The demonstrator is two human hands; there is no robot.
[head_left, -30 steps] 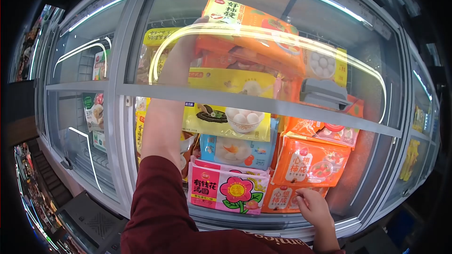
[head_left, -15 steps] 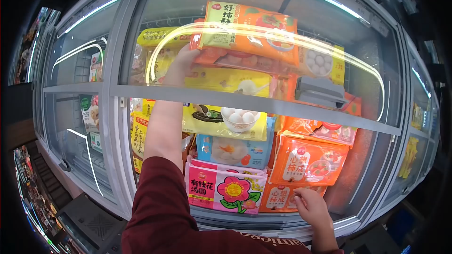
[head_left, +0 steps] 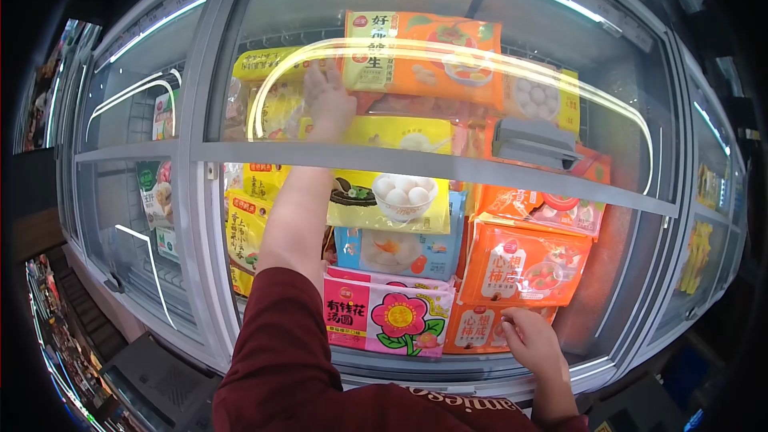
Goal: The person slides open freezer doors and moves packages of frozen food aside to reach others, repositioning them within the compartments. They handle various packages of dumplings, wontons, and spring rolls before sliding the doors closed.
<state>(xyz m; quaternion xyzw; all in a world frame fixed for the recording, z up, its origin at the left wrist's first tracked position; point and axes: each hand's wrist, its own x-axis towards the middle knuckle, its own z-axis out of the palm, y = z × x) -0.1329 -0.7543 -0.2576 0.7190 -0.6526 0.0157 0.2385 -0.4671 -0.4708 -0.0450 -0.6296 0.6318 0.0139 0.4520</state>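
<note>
My left hand [head_left: 329, 96] is inside the freezer, seen through the upper glass. Its fingers are stretched out and nothing is held. Just right of it an orange and pale-yellow bag of tangyuan [head_left: 436, 56] lies on top of other bags. A yellow bag picturing white balls in a bowl [head_left: 388, 202] lies below my left wrist. My right hand [head_left: 534, 342], fingers curled with nothing visible in them, is in front of the lower orange bag [head_left: 472, 331]. Another orange bag [head_left: 524, 262] sits above that one.
The sliding glass door's frame bar [head_left: 448, 162] crosses above my left forearm, with a grey handle [head_left: 534, 144] on it. A pink flower bag [head_left: 388, 312] and a blue bag [head_left: 396, 252] stand at the front. Yellow bags [head_left: 246, 232] line the left side.
My left hand has let go of the orange tangyuan bag's left edge, and its fingers have straightened. That bag now lies slightly lower and more level. My right hand stays nearly still.
</note>
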